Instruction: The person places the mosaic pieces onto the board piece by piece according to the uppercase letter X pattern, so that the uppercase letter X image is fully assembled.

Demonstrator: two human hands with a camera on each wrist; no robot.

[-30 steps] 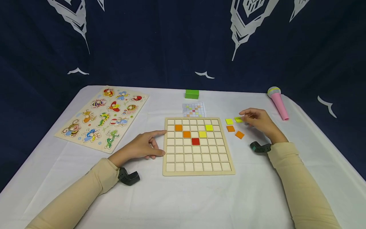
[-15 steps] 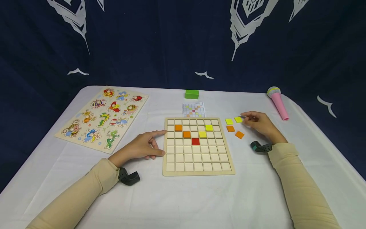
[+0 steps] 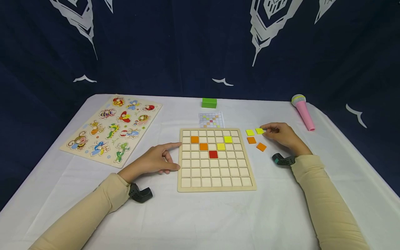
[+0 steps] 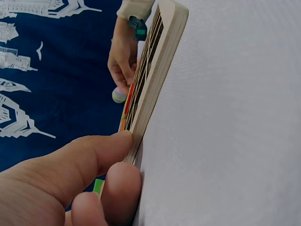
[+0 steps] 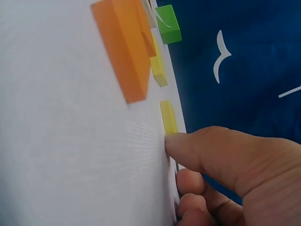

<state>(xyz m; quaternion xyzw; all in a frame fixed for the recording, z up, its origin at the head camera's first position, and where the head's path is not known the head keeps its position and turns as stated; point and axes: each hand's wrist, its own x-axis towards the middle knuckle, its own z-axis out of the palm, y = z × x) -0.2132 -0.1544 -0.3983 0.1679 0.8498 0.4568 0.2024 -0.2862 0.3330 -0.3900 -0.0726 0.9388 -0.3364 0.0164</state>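
Observation:
A wooden grid board (image 3: 217, 189) lies flat in the middle of the table, with orange, yellow and red square tiles in some upper cells. My left hand (image 3: 153, 159) rests at its left edge, index finger and thumb spread along it; in the left wrist view the thumb (image 4: 113, 146) presses the board's side. Right of the board, my right hand (image 3: 281, 135) pinches the edge of a yellow tile (image 3: 259, 131), lying on the cloth. In the right wrist view the thumb (image 5: 188, 146) meets that tile's near end; the index finger is hidden behind.
Near the right hand lie another yellow tile (image 3: 250, 132) and two orange tiles (image 3: 261, 147). A printed pattern card (image 3: 211, 120) and a green block (image 3: 209, 103) are behind the board. An insect puzzle (image 3: 109, 128) lies at left, a pink toy microphone (image 3: 304, 114) at right.
My right hand drew back a little to the right from the yellow tile, then came left again, its fingertips now at the tile. My left hand keeps its place on the board.

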